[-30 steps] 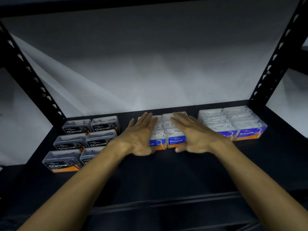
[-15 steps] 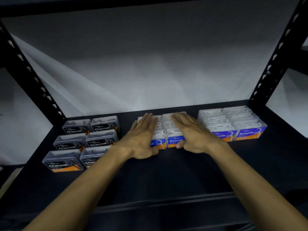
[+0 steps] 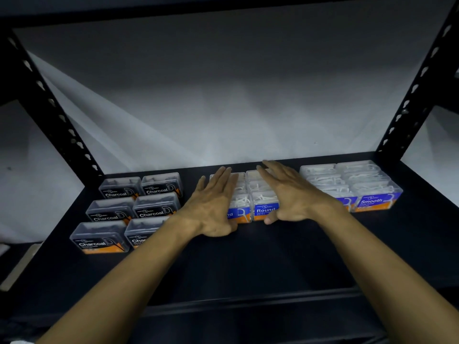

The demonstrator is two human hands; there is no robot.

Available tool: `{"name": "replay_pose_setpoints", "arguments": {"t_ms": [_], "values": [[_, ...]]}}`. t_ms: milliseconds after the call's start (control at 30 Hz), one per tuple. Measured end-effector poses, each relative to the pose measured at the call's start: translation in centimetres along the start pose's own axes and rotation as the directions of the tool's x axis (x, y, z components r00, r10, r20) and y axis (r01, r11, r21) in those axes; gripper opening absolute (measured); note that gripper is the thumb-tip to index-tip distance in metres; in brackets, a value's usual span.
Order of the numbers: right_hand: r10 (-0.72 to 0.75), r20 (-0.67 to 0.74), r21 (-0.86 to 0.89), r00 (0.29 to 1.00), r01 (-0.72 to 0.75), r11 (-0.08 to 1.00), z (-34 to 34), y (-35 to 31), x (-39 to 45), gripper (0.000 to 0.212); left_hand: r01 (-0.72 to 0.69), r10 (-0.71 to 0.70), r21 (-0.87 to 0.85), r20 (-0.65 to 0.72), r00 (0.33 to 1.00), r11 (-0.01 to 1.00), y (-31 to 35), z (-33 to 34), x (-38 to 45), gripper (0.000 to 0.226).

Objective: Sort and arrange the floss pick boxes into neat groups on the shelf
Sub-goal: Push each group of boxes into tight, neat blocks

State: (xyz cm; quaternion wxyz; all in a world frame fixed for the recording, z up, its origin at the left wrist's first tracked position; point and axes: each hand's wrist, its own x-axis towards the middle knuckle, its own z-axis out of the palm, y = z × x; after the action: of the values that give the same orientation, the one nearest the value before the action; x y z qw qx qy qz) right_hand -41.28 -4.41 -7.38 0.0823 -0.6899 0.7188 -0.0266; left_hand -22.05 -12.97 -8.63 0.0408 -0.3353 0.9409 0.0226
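Note:
Three groups of clear floss pick boxes stand on the black shelf (image 3: 248, 256). Black-labelled Charcoal boxes (image 3: 131, 207) sit at the left in two columns. Blue-labelled Round boxes (image 3: 260, 202) stand in the middle, and Smooth boxes (image 3: 367, 187) at the right. My left hand (image 3: 213, 204) lies flat, fingers extended, against the left side of the Round group. Flat over the group's right side is my right hand (image 3: 288, 194), thumb at the front box's label. Neither hand grips a box. Both hands hide parts of the Round boxes.
Black perforated uprights stand at the back left (image 3: 49, 108) and back right (image 3: 417, 90). A white sheet (image 3: 223, 95) hangs behind the shelf. The shelf's front lip (image 3: 248, 301) runs below my forearms.
Both hands stay on the Round group. My right hand has shifted slightly left and back along the boxes; the left hand has hardly moved.

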Motion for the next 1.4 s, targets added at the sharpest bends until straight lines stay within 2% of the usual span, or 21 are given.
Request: {"name": "replay_pose_setpoints", "arguments": {"t_ms": [100, 300, 833, 1033, 1133, 1233, 1300, 1400], "values": [[-0.016, 0.048, -0.017, 0.999, 0.017, 1.0, -0.3, -0.3, 0.4, 0.121, 0.009, -0.009, 0.009, 0.014, 1.0, 1.0, 0.0, 0.0, 0.1, 0.111], [-0.04, -0.001, -0.019, 0.999, 0.04, 0.999, -0.2, -0.4, 0.5, 0.113, -0.012, 0.012, -0.032, 0.006, 1.0, 0.999, -0.1, 0.2, 0.1, 0.111], [-0.026, 0.018, -0.021, 1.0, 0.027, 0.999, 0.2, -0.5, 0.5, 0.113, -0.017, 0.018, -0.035, 0.01, 1.0, 0.999, -0.2, 0.5, 0.3, 0.113], [0.001, 0.051, -0.025, 0.999, 0.0, 1.0, 0.4, -0.5, 0.5, 0.121, -0.008, 0.009, -0.039, 0.017, 1.0, 0.999, -0.2, 0.4, 0.1, 0.113], [0.007, 0.048, -0.025, 0.999, -0.006, 1.0, 0.3, -0.6, 0.3, 0.125, -0.018, 0.017, -0.071, -0.023, 1.0, 0.997, -0.1, -0.3, -0.5, 0.112], [-0.014, 0.022, -0.022, 1.0, 0.014, 1.0, -0.6, -1.2, 0.2, 0.126, -0.021, 0.007, -0.127, -0.106, 0.994, 0.992, -0.9, -2.6, -2.2, 0.102], [-0.067, -0.012, 0.003, 0.998, 0.067, 0.998, -1.4, -2.3, 0.3, 0.122, 0.011, -0.04, -0.166, -0.172, 0.984, 0.986, -2.8, -4.4, -3.6, 0.085], [-0.162, -0.079, 0.11, 0.984, 0.17, 0.979, -2.5, -5.3, 1.5, 0.098, 0.136, -0.217, -0.319, -0.233, 0.948, 0.938, -7.6, -5.9, -5.6, 0.057]]}}
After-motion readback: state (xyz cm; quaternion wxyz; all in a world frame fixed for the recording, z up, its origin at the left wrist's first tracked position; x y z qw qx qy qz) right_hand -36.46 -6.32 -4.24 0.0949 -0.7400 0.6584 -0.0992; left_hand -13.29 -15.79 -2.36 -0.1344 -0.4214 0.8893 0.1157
